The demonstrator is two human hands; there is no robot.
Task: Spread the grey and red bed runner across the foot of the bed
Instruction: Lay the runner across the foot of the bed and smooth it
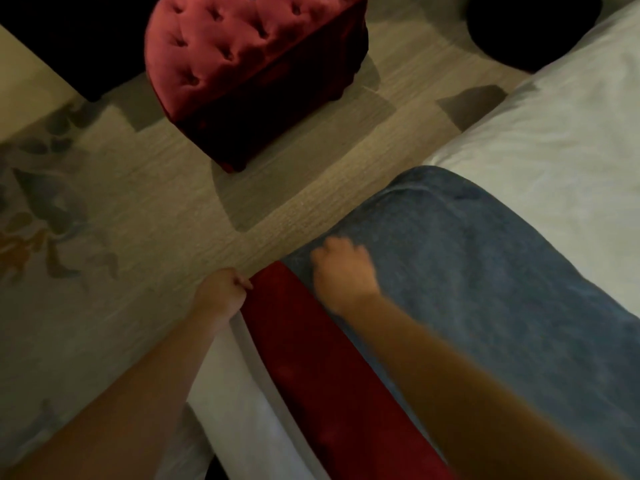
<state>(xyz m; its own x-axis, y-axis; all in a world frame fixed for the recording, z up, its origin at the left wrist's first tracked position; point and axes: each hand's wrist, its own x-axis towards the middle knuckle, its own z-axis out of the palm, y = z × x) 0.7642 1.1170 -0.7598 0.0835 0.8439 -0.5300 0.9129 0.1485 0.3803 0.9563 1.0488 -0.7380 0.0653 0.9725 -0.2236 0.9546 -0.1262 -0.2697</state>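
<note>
The bed runner (467, 289) lies in the lower right of the frame as a long, soft strip draped over the white bed (554, 133). Its broad face is a mottled blue-grey with a velvety nap, and a deep red band (329, 375) runs along its left edge. The bed's smooth white cover shows on both sides of it.

The left hand (223, 294), at lower centre, is curled into a fist and pinches the far corner of the red band. The right hand (343, 271) rests knuckles-up on the grey face just beside it (motion blur hides whether its fingers clutch the cloth).

At the top of the frame stands a rounded footstool (242, 64) in button-tufted red velvet, on a pale ribbed carpet (138, 220) with a faded leaf pattern at the left.
</note>
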